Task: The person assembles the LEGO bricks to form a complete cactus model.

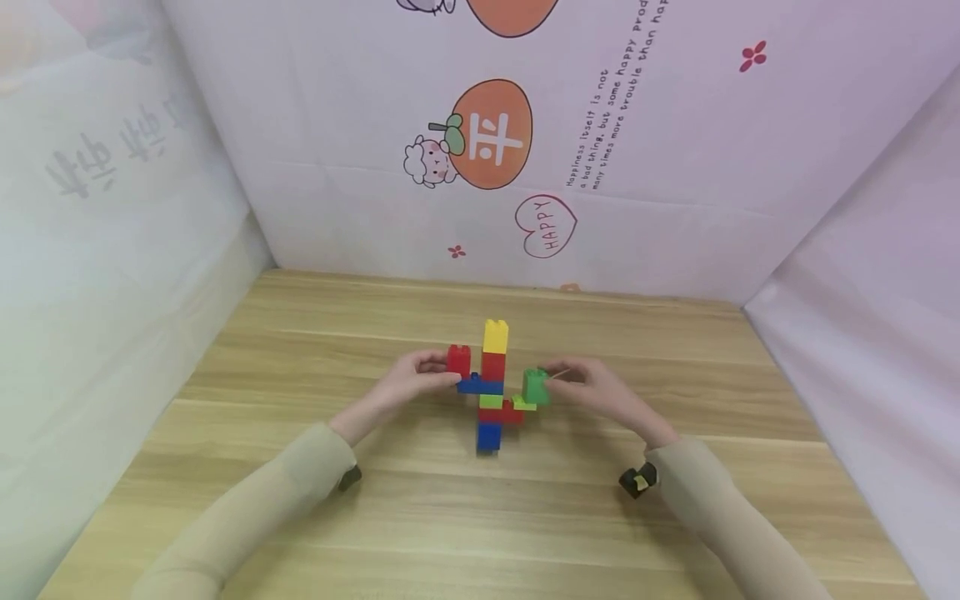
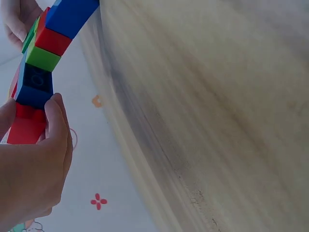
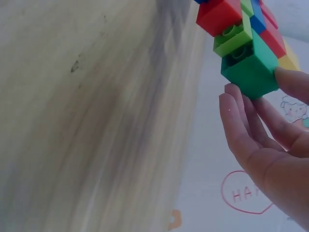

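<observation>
A tower of toy building bricks stands upright on the wooden table, with a blue brick (image 1: pixel 489 437) at its foot and a yellow brick (image 1: pixel 495 337) on top. Between them come red, lime and blue pieces. On the left, my left hand (image 1: pixel 401 385) pinches a red brick (image 2: pixel 26 129) that sits on the outer end of a sideways blue brick (image 2: pixel 35 87). My right hand (image 1: pixel 596 390) pinches a green brick (image 3: pixel 251 67) between thumb and fingers. This brick rests on a lime piece (image 3: pixel 233 38) over a protruding red brick (image 3: pixel 219 17).
The wood-grain table (image 1: pixel 360 533) runs back to a white printed cloth (image 1: pixel 337 150) with cartoon pictures and lettering. White cloth also hangs along the left and right sides. A dark wrist device (image 1: pixel 638 481) shows below the right sleeve.
</observation>
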Available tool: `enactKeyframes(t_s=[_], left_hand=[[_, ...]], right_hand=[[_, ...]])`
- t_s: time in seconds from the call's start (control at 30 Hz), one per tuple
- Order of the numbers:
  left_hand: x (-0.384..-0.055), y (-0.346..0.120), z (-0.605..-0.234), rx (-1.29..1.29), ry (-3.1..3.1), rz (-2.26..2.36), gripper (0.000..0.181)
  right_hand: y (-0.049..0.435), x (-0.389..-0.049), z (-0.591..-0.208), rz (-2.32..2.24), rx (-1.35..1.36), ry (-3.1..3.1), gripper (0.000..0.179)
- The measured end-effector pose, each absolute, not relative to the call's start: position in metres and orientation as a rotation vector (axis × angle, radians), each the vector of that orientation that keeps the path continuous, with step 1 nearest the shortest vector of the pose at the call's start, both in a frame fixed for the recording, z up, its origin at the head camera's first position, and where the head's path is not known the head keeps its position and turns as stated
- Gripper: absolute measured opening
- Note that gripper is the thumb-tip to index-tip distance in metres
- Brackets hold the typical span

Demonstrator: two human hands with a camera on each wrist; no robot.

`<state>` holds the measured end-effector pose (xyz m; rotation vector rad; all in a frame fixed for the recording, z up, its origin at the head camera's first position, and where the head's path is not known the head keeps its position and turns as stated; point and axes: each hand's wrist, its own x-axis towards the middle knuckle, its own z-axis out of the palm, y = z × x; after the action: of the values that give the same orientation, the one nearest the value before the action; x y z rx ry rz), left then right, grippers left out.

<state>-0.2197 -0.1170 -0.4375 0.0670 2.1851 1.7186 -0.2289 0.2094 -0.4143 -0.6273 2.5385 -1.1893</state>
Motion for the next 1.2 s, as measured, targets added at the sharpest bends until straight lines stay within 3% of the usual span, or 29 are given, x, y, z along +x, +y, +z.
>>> enactKeyframes(t_s=[0.5, 1.2], left_hand=[[-0.250, -0.115, -0.451, -0.005, 1.940, 1.819, 0.061], [-0.259, -0.116, -0.460, -0.109, 1.839, 1.806, 0.046]], right_hand=[[0.206, -0.251, -0.439, -1.277, -0.471, 2.333, 0.049], [0.202, -0.260, -0.455, -1.375, -0.357, 2.162, 0.045]])
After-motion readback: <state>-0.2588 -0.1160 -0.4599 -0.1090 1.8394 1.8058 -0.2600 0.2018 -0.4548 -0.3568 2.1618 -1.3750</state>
